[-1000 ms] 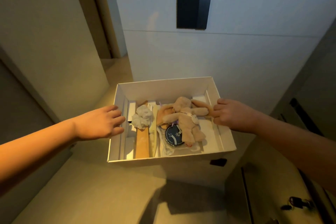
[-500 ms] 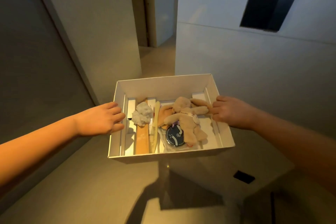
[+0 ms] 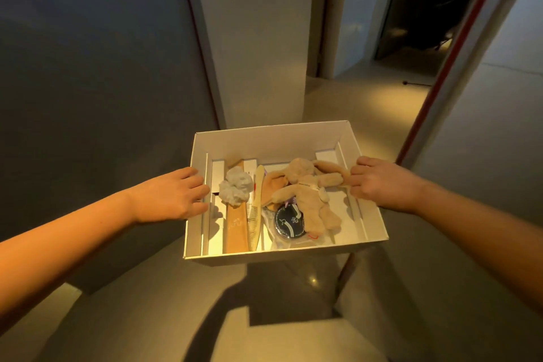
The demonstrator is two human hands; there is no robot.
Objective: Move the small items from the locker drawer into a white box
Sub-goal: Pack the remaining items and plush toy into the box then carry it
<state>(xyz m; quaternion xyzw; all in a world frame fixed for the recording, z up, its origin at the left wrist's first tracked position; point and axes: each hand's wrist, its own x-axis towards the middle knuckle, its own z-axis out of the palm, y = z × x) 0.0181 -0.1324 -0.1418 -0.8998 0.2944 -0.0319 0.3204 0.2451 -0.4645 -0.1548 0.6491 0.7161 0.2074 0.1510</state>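
I carry a white box (image 3: 273, 138) in the air in front of me, above the floor. My left hand (image 3: 173, 195) grips its left wall and my right hand (image 3: 379, 182) grips its right wall. Inside lie a beige plush rabbit (image 3: 305, 191), a white scrunchie (image 3: 236, 186), a cream comb (image 3: 255, 209), a tan flat case (image 3: 236, 225) and a round dark blue item in clear wrap (image 3: 289, 222). My right fingers touch the rabbit's ear at the rim.
A dark grey wall panel (image 3: 97, 73) stands close on my left. A white pillar (image 3: 258, 32) rises straight ahead. To the right of it a doorway (image 3: 411, 9) opens onto a dim room, with a red-edged door frame (image 3: 458, 53) beside it. Pale floor lies below.
My view has swung left with the box held the same way: the white wall with the black panel has left the frame, and the pillar and doorway have come into view.
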